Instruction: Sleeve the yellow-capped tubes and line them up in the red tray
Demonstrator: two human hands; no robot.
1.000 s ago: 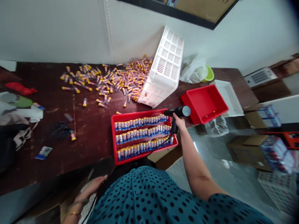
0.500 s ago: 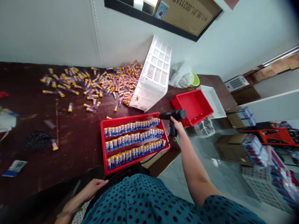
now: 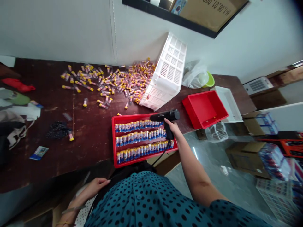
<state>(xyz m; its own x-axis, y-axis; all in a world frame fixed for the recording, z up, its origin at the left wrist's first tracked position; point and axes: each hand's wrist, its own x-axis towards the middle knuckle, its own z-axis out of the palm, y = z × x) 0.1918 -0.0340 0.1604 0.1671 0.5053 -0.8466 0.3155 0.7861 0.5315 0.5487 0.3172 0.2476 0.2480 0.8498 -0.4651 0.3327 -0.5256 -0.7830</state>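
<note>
My right hand (image 3: 171, 126) is closed around the handle of a black heat gun (image 3: 163, 116). Its nozzle points left, over the back row in a red tray (image 3: 113, 138). Three rows of small clear tubes (image 3: 134, 138) with yellow caps and blue printed wraps stand in that tray. From the handle a black cord runs down across the tray's front edge. At my waist, left of the tray, my left hand (image 3: 94, 188) rests against dark cloth, fingers loosely stretched out and holding nothing that I can see.
Loose pink tubes with yellow caps (image 3: 127, 78) spill from a tipped white basket (image 3: 169, 71) by the wall. To the right are an empty-looking red bin (image 3: 203, 107), a white tray (image 3: 228, 104) and a plastic bag (image 3: 195, 75). A dark net (image 3: 58, 130) lies on the left.
My right hand has moved the heat gun left over the tray, so the nozzle now reaches further along the back row. The camera view has shifted left. My left hand stays at my waist.
</note>
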